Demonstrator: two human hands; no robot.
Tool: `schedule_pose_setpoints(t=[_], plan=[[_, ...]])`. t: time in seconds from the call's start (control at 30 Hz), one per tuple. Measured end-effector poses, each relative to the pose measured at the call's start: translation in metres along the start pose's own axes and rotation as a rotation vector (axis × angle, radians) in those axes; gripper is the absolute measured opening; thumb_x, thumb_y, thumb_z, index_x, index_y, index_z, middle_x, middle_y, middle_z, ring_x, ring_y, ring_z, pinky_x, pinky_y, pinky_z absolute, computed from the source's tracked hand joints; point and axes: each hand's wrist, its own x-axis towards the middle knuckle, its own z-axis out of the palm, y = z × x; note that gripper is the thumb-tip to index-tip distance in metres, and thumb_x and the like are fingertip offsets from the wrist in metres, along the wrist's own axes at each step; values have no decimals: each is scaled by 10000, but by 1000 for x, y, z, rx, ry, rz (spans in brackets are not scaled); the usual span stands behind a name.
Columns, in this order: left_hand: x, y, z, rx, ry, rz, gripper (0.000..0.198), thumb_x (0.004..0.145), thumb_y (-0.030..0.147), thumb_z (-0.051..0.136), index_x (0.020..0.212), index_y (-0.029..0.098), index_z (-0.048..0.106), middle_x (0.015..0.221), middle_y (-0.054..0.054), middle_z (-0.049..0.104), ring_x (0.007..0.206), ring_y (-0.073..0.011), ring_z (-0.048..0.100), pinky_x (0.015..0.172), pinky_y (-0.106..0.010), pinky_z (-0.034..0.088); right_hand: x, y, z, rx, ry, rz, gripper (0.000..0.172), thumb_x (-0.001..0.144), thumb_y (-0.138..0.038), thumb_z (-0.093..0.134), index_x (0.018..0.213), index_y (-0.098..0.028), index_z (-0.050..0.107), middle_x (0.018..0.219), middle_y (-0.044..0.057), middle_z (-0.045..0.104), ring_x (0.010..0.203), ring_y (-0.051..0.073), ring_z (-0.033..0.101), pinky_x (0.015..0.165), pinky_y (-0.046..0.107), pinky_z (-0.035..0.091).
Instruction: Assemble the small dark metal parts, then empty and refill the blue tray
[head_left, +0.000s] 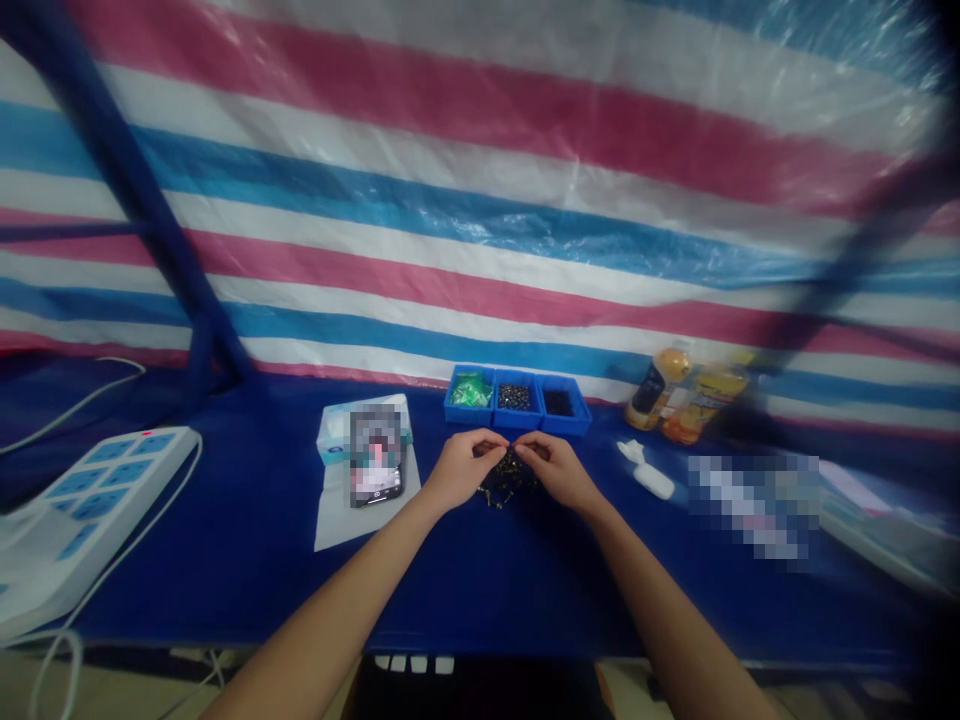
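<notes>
- Both hands meet at the middle of the table. The left hand [459, 470] and right hand [561, 472] are each curled narrow, thumb and forefinger tips pinched on one small part [510, 453] held between them, just above the tabletop.
- The part is dark and tiny, with a faint brassy glint (its shape is too small to tell).
- Right under the fingertips, a loose pile [504, 492] of similar dark bits lies on the cloth.
- Just behind the hands, three blue bins [516, 420] stand in a row, side by side. The left one holds green stuff, the middle one dark grains, the right one something black.
- Left of the hands, a phone [375, 460] sits in front of a tissue box [334, 432], with a white sheet under them. Far left is a white power strip [82, 510] with its cord.
- Right of the hands lies a small white piece [651, 480]. Beyond it are two yellow-orange bottles [660, 390], close to the backdrop.
- The table [480, 590] is covered in deep blue. Behind it hangs a tarp [480, 200] striped pink, white and blue (glossy, creased), crossed by dark blue poles.
</notes>
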Motion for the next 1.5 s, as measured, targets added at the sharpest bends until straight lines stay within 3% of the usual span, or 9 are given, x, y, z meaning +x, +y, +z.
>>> schedule_pose_setpoints(t=[0.2, 0.37, 0.47, 0.57, 0.73, 0.9, 1.07, 1.37, 1.5], plan=[[0, 0, -1, -15, 19, -11, 193, 822, 300, 612, 922, 170, 712, 867, -47, 715, 783, -174, 653, 741, -285, 496, 3, 0, -8, -60, 0, -10, 294, 881, -419, 546, 961, -165, 672, 794, 23, 662, 677, 143, 572, 620, 250, 439], [1, -2, -2, 6, 67, -15, 191, 816, 314, 620, 915, 184, 719, 881, -49, 718, 809, -187, 659, 756, -295, 498, 0, 10, -51, -359, 142, 49, 253, 852, -346, 541, 952, -191, 715, 845, 43, 696, 737, 182, 605, 709, 310, 464], [1, -3, -2, 25, 68, -20, 190, 816, 316, 620, 913, 190, 723, 877, -46, 718, 809, -188, 658, 754, -299, 496, -8, 17, -75, -469, -47, 94, 232, 816, -276, 551, 937, -214, 739, 875, 38, 709, 768, 186, 621, 749, 326, 464], [0, -3, -2, 30, 65, -24, 186, 819, 314, 616, 910, 192, 723, 876, -43, 717, 810, -186, 656, 753, -297, 493, -18, 19, -85, -476, -217, 219, 226, 778, -364, 633, 900, -203, 734, 775, 25, 698, 690, 176, 618, 631, 288, 445], [0, -5, -1, 49, 73, -20, 180, 825, 309, 607, 909, 198, 722, 874, -35, 715, 815, -181, 656, 756, -292, 490, -24, 19, -78, -593, -213, 340, 364, 666, -552, 729, 673, -191, 681, 633, 44, 661, 561, 172, 579, 478, 267, 333], [-1, -6, -1, 72, 81, -16, 182, 822, 308, 607, 902, 194, 724, 860, -35, 714, 799, -178, 652, 743, -286, 492, -24, 21, -68, -630, -208, 264, 99, 708, -309, 687, 686, -213, 699, 653, 38, 683, 588, 174, 603, 533, 272, 366], [-1, -7, -1, 74, 76, -17, 169, 824, 295, 607, 899, 198, 724, 849, -28, 712, 791, -173, 652, 733, -279, 490, -22, 16, -66, -602, -233, 194, 83, 725, -248, 641, 678, -211, 698, 666, 37, 683, 597, 169, 593, 548, 271, 376], [0, -6, -1, 73, 78, -3, 167, 832, 298, 604, 906, 209, 724, 890, -26, 716, 817, -177, 651, 763, -290, 487, -10, 7, -62, -395, -67, 70, 300, 839, -265, 559, 1115, -198, 653, 864, 32, 695, 738, 168, 621, 701, 301, 469], [-1, -4, -1, 73, 80, -8, 160, 829, 294, 613, 903, 207, 725, 877, -24, 715, 807, -173, 652, 762, -287, 490, -8, 8, -59, -358, 34, 72, 213, 848, -286, 555, 980, -194, 695, 818, 43, 701, 725, 184, 644, 707, 324, 489]])
